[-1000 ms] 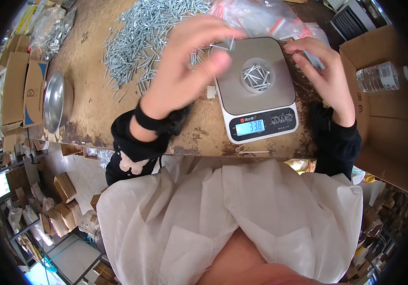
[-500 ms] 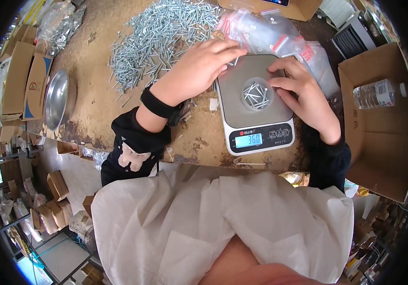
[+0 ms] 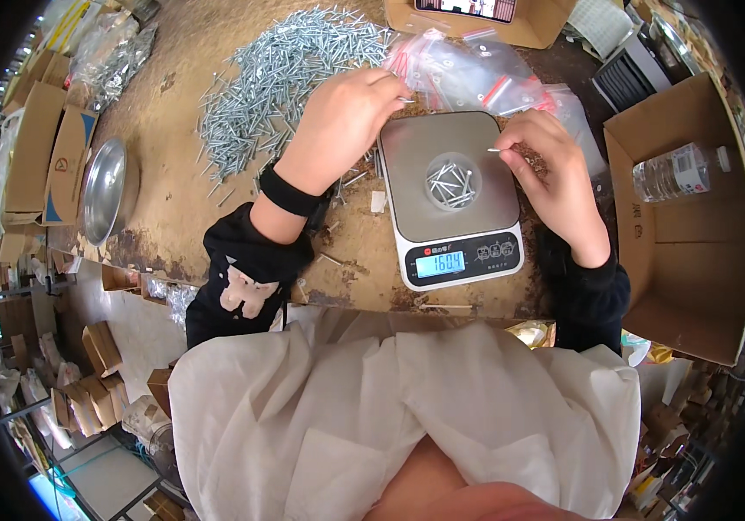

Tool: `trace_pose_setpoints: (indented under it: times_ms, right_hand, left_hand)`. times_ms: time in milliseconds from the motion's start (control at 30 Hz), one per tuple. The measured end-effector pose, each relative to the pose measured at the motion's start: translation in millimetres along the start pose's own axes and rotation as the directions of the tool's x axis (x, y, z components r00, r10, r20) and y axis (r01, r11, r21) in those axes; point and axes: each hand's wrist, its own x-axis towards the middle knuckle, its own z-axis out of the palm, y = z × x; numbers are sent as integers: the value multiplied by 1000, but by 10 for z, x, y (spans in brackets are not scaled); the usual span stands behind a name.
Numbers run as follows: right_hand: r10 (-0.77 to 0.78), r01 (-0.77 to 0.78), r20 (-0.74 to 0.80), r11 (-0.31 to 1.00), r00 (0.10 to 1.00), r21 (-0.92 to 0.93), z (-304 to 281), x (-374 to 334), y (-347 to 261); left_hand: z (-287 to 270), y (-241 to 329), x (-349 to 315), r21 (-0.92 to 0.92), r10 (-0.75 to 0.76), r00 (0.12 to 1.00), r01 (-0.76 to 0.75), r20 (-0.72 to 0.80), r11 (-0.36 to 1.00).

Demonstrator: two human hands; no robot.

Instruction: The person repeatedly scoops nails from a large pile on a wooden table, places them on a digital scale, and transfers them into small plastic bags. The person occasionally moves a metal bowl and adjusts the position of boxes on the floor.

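A digital kitchen scale (image 3: 494,217) with a lit display stands on the worn table in front of me. A small clear cup (image 3: 451,205) rests on its plate, and several silvery screws (image 3: 450,184) lie inside it. My left hand (image 3: 351,113) is just beyond the scale's far left corner, its fingertips pinching a screw (image 3: 405,100). Over the right edge of the scale, my right hand (image 3: 548,169) pinches another small screw (image 3: 494,150) between thumb and forefinger, apart from the cup. Behind my left hand spreads a big pile of loose screws (image 3: 272,74).
Clear zip bags with red strips (image 3: 463,69) lie beyond the scale. To the right, an open cardboard box (image 3: 680,260) holds a clear plastic bottle (image 3: 676,174). A steel bowl (image 3: 105,193) sits at the left, by a cardboard carton (image 3: 68,161). A phone (image 3: 476,9) stands at the back.
My right hand has come off the cup and now pinches a screw. My left hand has drawn left, away from the scale's plate. The number on the scale's display is different.
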Motion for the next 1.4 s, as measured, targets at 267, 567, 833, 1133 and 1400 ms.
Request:
trace_pose_setpoints:
  times_ms: [267, 567, 833, 1133, 1400]
  right_hand:
    - [-29, 38, -69, 990, 997, 137, 94, -18, -200]
    - [201, -166, -267, 975, 943, 145, -77, -63, 92]
    - [119, -119, -265, 993, 957, 16, -91, -91, 12]
    - [64, -57, -183, 997, 981, 44, -48, -55, 41]
    - [-82, 59, -168, 989, 982, -136, -56, -60, 46]
  left_hand:
    - [-63, 405, -22, -541, 93, 989, -17, 113, 841]
    - [-717, 359, 11, -556, -117, 993, 82, -28, 827]
    - [-1340, 575, -400, -140, -310, 863, 392, 399, 909]
    - [-490, 534, -1088, 122, -368, 756, 362, 542, 924]
    - [-383, -13, -974, 47, -375, 832, 392, 409, 919]
